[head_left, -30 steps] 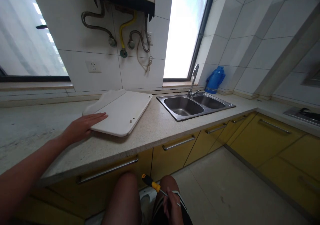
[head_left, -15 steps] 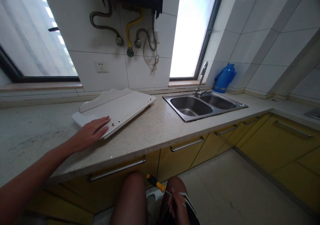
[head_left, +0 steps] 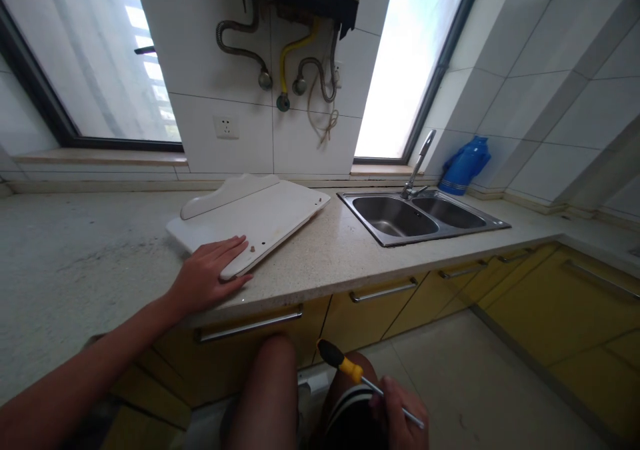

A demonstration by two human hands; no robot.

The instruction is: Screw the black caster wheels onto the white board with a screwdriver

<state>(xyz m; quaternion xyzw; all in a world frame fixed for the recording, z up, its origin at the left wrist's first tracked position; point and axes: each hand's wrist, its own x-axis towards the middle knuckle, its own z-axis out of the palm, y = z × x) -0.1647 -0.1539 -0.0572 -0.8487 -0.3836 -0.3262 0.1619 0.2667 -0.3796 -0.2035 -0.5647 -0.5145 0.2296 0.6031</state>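
The left hand [head_left: 213, 278] lies flat, fingers apart, on the white panel [head_left: 255, 217] near the counter [head_left: 320, 257] edge, so the panel may slip off, while the right hand [head_left: 397, 413], closed around the screwdriver [head_left: 363, 380], may poke the knee.

Smooth white panel [head_left: 260, 220] on speckled stone counter [head_left: 100, 250].

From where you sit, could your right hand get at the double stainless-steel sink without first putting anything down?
Probably not easily. The right hand is low by the knee, closed around the yellow-and-black screwdriver, and the double stainless-steel sink lies far off along the speckled stone counter. Nothing blocks the way.
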